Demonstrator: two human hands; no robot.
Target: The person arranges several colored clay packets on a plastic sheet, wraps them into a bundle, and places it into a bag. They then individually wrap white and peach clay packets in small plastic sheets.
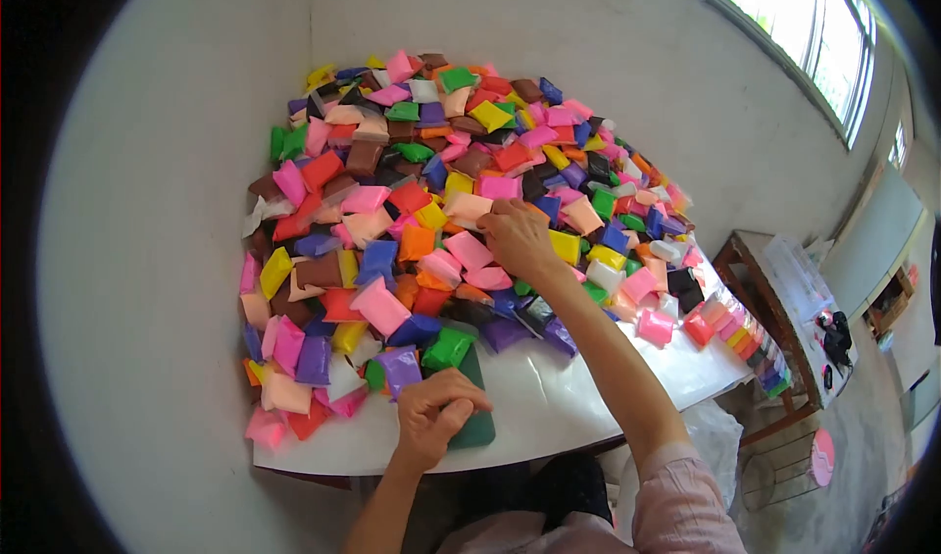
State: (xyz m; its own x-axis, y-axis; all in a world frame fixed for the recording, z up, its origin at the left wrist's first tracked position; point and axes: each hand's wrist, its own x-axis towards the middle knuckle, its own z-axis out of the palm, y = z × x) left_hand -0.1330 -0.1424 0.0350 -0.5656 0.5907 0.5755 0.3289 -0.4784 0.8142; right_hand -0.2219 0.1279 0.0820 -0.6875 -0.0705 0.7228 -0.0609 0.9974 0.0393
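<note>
A large heap of small plastic-wrapped packets [381,307] in many colours covers the white table [549,397]. My right hand [518,238] reaches into the middle of the heap, its fingers bent down beside a peach packet [468,208]. The fingertips are partly hidden, so what they grip does not show. Closer to me, my left hand [436,419] is curled with its thumb folded in, and no packet shows in it. It hovers at a dark green board [474,430], just below a green packet [448,347] and a purple packet [399,370].
White walls [176,260] stand left of and behind the table. On the right edge lies a clear bag [750,336] of stacked coloured packets. Farther right are a wooden side table [774,279], a wire basket [784,471] with a pink lid and a clear plastic bag [708,446].
</note>
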